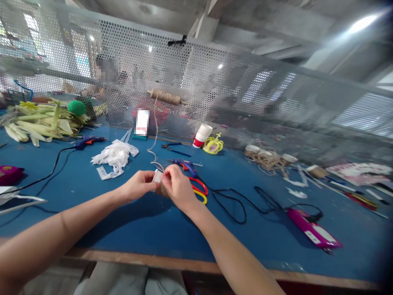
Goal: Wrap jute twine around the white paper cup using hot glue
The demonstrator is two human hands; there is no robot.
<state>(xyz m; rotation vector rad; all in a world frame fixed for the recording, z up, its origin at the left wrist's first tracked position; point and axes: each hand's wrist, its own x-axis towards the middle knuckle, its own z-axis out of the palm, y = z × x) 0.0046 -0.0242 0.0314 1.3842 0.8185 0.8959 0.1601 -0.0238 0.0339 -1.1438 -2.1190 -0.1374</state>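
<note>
My left hand (138,184) and my right hand (177,186) meet over the blue table (147,223), both closed on a small white roll-like object (157,176) held between them. A thin twine (155,135) runs from that object up to a spool of twine (166,97) on the mesh screen. Behind my right hand lie a blue glue gun (184,165) and scissors with red and yellow handles (199,190).
White lace scraps (114,157), another glue gun (87,141), green leaves (39,121) and a green ball (76,107) lie left. A white cup (202,135), yellow ring (213,145), twine rolls (267,157), black cable (242,200) and pink device (316,233) lie right. A perforated screen (215,82) stands behind.
</note>
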